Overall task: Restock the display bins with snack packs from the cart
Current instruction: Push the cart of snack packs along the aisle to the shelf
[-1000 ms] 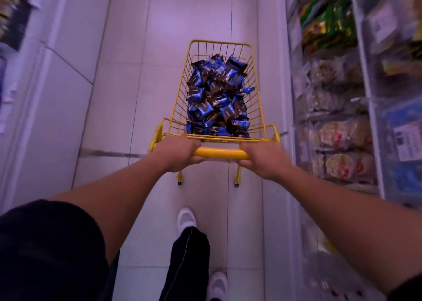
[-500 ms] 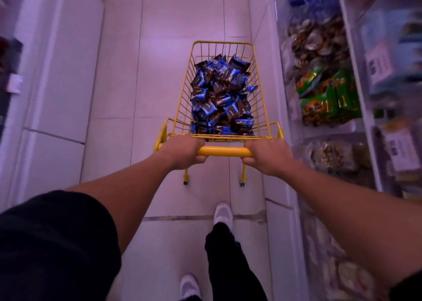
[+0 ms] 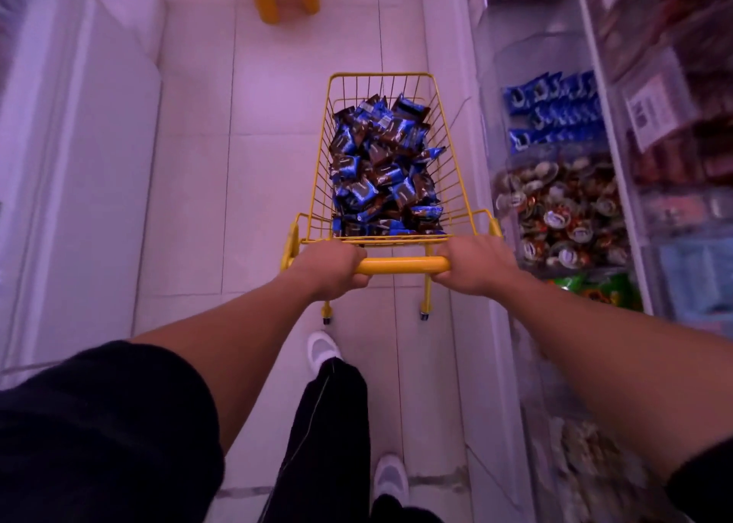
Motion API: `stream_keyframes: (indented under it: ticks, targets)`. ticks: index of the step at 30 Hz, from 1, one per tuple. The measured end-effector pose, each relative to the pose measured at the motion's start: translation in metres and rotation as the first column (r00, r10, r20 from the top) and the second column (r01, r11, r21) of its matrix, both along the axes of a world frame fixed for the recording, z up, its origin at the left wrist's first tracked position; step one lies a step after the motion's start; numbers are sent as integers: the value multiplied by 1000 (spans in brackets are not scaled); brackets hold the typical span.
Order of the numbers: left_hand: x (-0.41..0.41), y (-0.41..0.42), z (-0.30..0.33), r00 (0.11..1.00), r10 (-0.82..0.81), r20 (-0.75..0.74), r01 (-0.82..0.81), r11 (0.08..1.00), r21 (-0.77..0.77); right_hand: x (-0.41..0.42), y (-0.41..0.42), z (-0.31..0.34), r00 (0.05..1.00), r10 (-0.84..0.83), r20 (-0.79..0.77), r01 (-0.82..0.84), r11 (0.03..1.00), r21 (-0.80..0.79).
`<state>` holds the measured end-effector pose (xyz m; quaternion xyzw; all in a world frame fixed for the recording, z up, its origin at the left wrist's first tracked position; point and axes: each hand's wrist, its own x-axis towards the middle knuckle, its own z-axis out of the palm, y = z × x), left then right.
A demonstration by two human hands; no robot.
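Yellow cart [image 3: 390,153] rolled forward since last look; blue-pack bin [image 3: 553,110] now alongside. Left hand [image 3: 331,268], right hand [image 3: 474,264] both wrapped on handle [image 3: 400,265]. Snack packs [image 3: 382,169] untouched; unloading likely next.

Cart [image 3: 456,157]: yellow wire basket on small wheels, upright on the tiled aisle floor, just beside the shelving on its right. Snack packs [image 3: 382,169]: blue-and-brown wrapped, heaped loosely inside the basket. Display bins [image 3: 555,86]: clear-fronted, stacked along the right; 1 holds blue packs.
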<state>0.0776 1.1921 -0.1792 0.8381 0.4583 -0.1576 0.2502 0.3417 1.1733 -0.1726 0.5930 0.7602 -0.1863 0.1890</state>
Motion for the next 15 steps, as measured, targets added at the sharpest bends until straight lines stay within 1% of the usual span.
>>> stream_keyframes:
  ticks: [5,8,10,15]
  targets:
    - [9,102,4,999,-19,26,21,999,-49,7,95,-2,997,-62,38,61,998,3]
    - [12,164,3,999,-35,20,37,997,-66,10,152,-6,997,-57,50,56,998,25]
    - [11,187,5,999,-38,23,40,996,-79,10,173,-4,998,-47,35,47,999,18]
    - [17,282,6,998,-39,43,43,994,-101,13,266,-1,997,-70,23,70,998,-6]
